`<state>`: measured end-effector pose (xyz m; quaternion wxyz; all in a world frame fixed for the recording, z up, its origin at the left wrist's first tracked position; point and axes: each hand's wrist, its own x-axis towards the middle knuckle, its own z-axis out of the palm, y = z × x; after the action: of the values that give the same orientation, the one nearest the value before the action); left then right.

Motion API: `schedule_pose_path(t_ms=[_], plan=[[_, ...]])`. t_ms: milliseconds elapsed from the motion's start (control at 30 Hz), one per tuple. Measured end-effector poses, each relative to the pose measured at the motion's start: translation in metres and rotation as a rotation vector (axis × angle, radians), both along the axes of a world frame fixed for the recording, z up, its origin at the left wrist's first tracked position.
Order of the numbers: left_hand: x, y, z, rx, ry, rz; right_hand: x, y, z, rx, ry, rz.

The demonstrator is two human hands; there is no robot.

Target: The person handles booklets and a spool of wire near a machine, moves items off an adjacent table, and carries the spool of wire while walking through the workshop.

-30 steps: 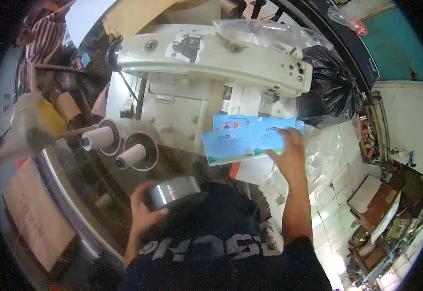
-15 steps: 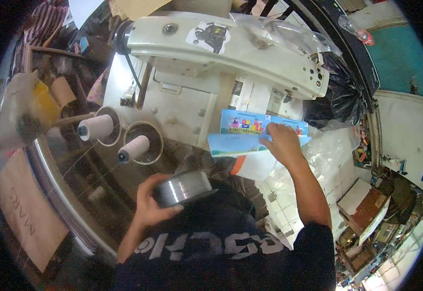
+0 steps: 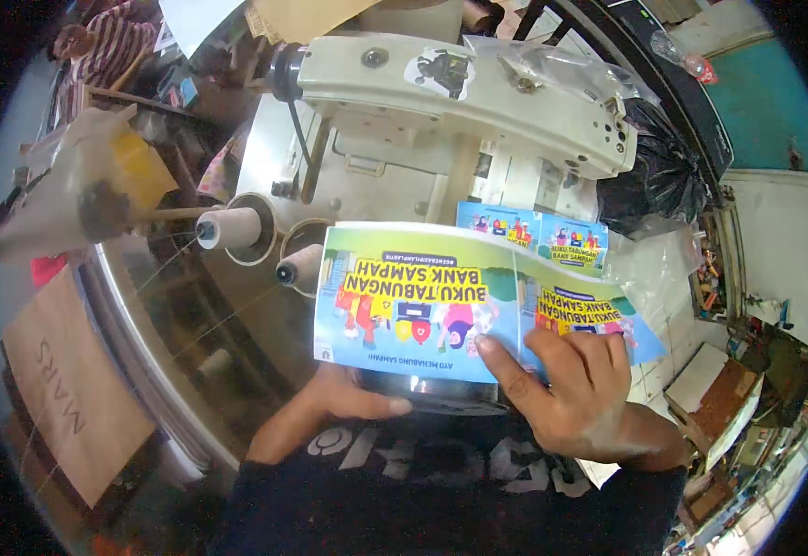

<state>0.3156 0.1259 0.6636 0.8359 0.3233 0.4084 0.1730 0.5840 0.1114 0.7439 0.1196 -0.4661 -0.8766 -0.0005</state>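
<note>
My left hand wraps round the left side of a squat silver-grey drum, spool-like with a dark rim, close to my chest. Over its top spreads a colourful printed booklet sheet, blue and green with cartoon figures, upside down to me and bent up at its right part. My right hand grips this sheet at the near right edge, thumb and index finger on its printed face. Further off, a second printed sheet of like design lies at the sewing machine, below its head.
Two white thread cones sit on holders left of the machine. A brown cardboard piece lies at the far left. Black plastic bags and clear plastic are bunched beyond the machine head. A wooden box stands low at right.
My right hand has drawn a printed sheet from the machine toward me, over the drum. The drum has shifted right with my left hand, and the view has moved slightly.
</note>
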Motion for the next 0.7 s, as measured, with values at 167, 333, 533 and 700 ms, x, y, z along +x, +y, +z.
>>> schedule_pose_path(t_ms=[167,333,533,700], plan=[[-0.009,-0.006,0.004,0.097,-0.108,0.099,-0.011,-0.006,0.007,-0.002,-0.019,-0.016],[-0.014,-0.006,-0.001,0.154,-0.129,0.127,-0.015,-0.003,0.008,0.041,-0.045,-0.015],[-0.018,-0.003,-0.007,0.167,-0.117,0.173,-0.020,0.006,0.009,0.051,-0.040,0.003],[-0.017,0.003,0.003,0.078,-0.032,0.234,-0.025,0.015,0.014,0.054,-0.068,0.021]])
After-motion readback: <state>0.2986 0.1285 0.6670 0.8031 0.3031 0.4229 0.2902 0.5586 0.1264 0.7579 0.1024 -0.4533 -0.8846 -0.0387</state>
